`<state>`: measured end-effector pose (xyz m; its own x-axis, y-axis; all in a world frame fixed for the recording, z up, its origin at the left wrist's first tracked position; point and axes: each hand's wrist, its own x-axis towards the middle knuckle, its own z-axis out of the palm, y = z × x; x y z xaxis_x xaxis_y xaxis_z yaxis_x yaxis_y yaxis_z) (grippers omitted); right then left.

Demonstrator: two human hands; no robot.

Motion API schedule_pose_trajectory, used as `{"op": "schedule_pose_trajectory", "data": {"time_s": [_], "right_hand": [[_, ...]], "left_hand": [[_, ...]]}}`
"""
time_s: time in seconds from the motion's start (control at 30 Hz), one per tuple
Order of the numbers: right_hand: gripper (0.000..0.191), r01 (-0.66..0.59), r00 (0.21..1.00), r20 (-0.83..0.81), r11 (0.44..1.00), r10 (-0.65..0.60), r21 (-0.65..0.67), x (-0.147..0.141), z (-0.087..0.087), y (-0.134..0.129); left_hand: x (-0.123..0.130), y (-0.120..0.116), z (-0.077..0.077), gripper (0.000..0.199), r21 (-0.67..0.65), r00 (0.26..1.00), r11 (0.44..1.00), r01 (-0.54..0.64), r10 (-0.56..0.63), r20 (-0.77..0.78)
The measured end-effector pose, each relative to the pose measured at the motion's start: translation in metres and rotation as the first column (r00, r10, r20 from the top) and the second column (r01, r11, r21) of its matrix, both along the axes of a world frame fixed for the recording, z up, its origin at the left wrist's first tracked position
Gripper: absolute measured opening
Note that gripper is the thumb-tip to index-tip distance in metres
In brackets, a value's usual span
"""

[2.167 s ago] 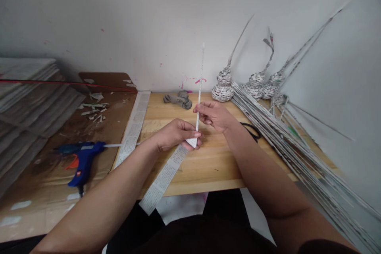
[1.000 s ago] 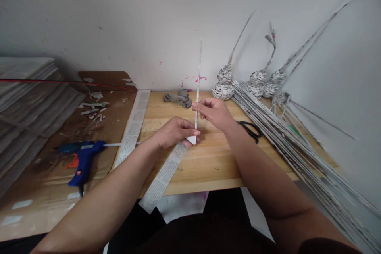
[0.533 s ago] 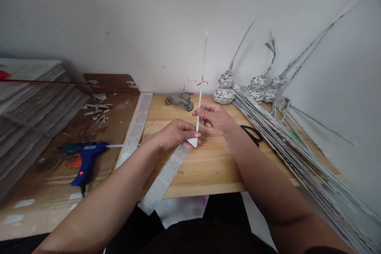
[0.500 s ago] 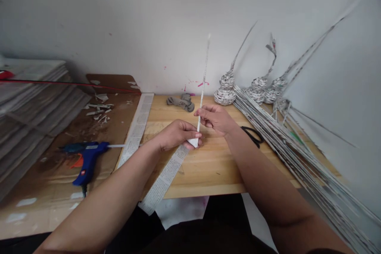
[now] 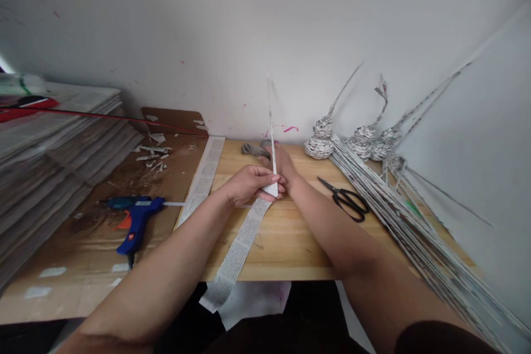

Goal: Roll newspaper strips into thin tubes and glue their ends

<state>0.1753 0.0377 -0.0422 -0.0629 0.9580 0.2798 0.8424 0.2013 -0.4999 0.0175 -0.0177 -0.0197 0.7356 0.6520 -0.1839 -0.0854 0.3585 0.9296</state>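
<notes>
My left hand (image 5: pixel 253 183) is closed on a printed paper strip (image 5: pixel 244 235) where it winds into a thin paper tube (image 5: pixel 272 146). The tube stands nearly upright from my fingers. The strip's tail runs down over the table's front edge. My right hand (image 5: pixel 284 163) is stretched out behind the tube, at the crumpled grey cloth (image 5: pixel 252 149) near the wall. Its fingers are partly hidden and blurred, so I cannot tell whether they grip the cloth. Black scissors (image 5: pixel 346 199) lie to the right of my right forearm.
Left of me, a blue glue gun (image 5: pixel 139 221) lies on cardboard (image 5: pixel 83 282) beside paper scraps (image 5: pixel 153 155) and stacked paper (image 5: pixel 66 138). Another paper strip (image 5: pixel 203 177) lies along the cardboard. At right are woven paper gourd shapes (image 5: pixel 319 141) and a bundle of paper tubes (image 5: pixel 385 199).
My right hand has let go of the tube and moved forward to the grey cloth. My left hand still holds the strip and tube, whose top now leans more to the left.
</notes>
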Motion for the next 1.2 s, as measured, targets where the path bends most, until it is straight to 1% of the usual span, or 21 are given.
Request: {"op": "schedule_pose_trajectory", "data": {"time_s": [0.03, 0.13, 0.2, 0.27, 0.33, 0.4, 0.47, 0.53, 0.6, 0.63, 0.7, 0.73, 0.77, 0.8, 0.87, 0.9, 0.93, 1.07, 1.13, 1.2], "right_hand": [[0.025, 0.012, 1.0, 0.018, 1.0, -0.012, -0.005, -0.004, -0.002, 0.005], [0.034, 0.12, 0.992, 0.027, 0.993, -0.119, -0.012, -0.009, -0.004, 0.014], [0.038, 0.203, 0.977, -0.059, 0.978, -0.206, -0.056, -0.008, -0.002, 0.018], [0.04, 0.247, 0.944, -0.197, 0.962, -0.266, -0.115, -0.004, 0.002, 0.02], [0.045, 0.243, 0.907, -0.313, 0.957, -0.282, -0.157, 0.0, 0.008, 0.02], [0.05, 0.227, 0.878, -0.386, 0.955, -0.285, -0.19, 0.004, 0.012, 0.017], [0.05, 0.203, 0.835, -0.468, 0.952, -0.29, -0.227, 0.01, 0.015, 0.007], [0.048, 0.183, 0.792, -0.533, 0.948, -0.299, -0.26, 0.016, 0.017, -0.009], [0.043, 0.121, 0.744, -0.605, 0.947, -0.284, -0.296, 0.024, 0.021, -0.029], [0.039, 0.048, 0.705, -0.661, 0.947, -0.257, -0.317, 0.028, 0.023, -0.039], [0.027, -0.198, 0.534, -0.827, 0.926, -0.173, -0.321, 0.034, 0.028, -0.057], [0.026, -0.298, 0.458, -0.878, 0.906, -0.139, -0.299, 0.036, 0.031, -0.063], [0.028, -0.376, 0.399, -0.91, 0.886, -0.11, -0.272, 0.037, 0.033, -0.068], [0.032, -0.437, 0.373, -0.924, 0.863, -0.083, -0.254, 0.037, 0.036, -0.072], [0.037, -0.525, 0.359, -0.933, 0.819, -0.031, -0.23, 0.036, 0.04, -0.075], [0.038, -0.546, 0.361, -0.932, 0.808, -0.009, -0.22, 0.034, 0.041, -0.076], [0.037, -0.547, 0.368, -0.93, 0.81, 0.006, -0.212, 0.033, 0.042, -0.076], [0.034, -0.458, 0.415, -0.91, 0.867, 0.016, -0.194, 0.031, 0.044, -0.076], [0.035, -0.431, 0.415, -0.91, 0.884, 0.015, -0.182, 0.031, 0.044, -0.075], [0.034, -0.413, 0.398, -0.917, 0.898, 0.024, -0.155, 0.03, 0.043, -0.075]], "left_hand": [[0.0, 0.0, 0.0, 0.03, -0.002, 1.0, 1.0, -0.011, 0.011, 0.002], [0.0, 0.001, -0.001, 0.027, -0.006, 0.999, 0.999, -0.038, 0.038, 0.011], [0.0, 0.001, -0.001, 0.026, -0.002, 0.999, 0.999, -0.044, 0.044, 0.014], [0.0, 0.0, -0.001, 0.027, 0.003, 0.999, 0.999, -0.035, 0.035, 0.009], [0.0, 0.0, 0.0, 0.027, 0.003, 1.0, 1.0, -0.028, 0.028, -0.001], [0.001, -0.001, 0.0, 0.027, 0.0, 1.0, 1.0, -0.029, 0.029, -0.009], [0.002, -0.002, 0.0, 0.026, -0.004, 0.999, 0.999, -0.032, 0.032, -0.015], [0.003, -0.002, -0.001, 0.027, -0.002, 0.999, 1.0, -0.028, 0.028, -0.018], [0.004, -0.004, 0.0, 0.027, -0.001, 1.0, 1.0, -0.015, 0.015, -0.025], [0.005, -0.004, 0.0, 0.028, -0.001, 1.0, 1.0, -0.006, 0.006, -0.031], [0.005, -0.006, 0.0, 0.028, 0.0, 0.999, 1.0, 0.011, -0.011, -0.051], [0.005, -0.007, 0.0, 0.028, 0.002, 0.998, 1.0, 0.019, -0.018, -0.064], [0.005, -0.008, 0.0, 0.028, 0.004, 0.997, 1.0, 0.025, -0.025, -0.079], [0.005, -0.008, 0.0, 0.029, 0.007, 0.995, 0.999, 0.032, -0.031, -0.094], [0.006, -0.01, -0.001, 0.03, 0.019, 0.992, 0.999, 0.046, -0.044, -0.119], [0.006, -0.01, -0.001, 0.031, 0.025, 0.991, 0.998, 0.053, -0.049, -0.127], [0.006, -0.011, -0.001, 0.031, 0.032, 0.99, 0.998, 0.057, -0.052, -0.135], [0.007, -0.013, 0.001, 0.031, 0.057, 0.983, 0.996, 0.071, -0.06, -0.173], [0.007, -0.014, 0.002, 0.03, 0.078, 0.979, 0.993, 0.086, -0.069, -0.19], [0.007, -0.014, 0.003, 0.028, 0.091, 0.976, 0.991, 0.101, -0.081, -0.201]]}}
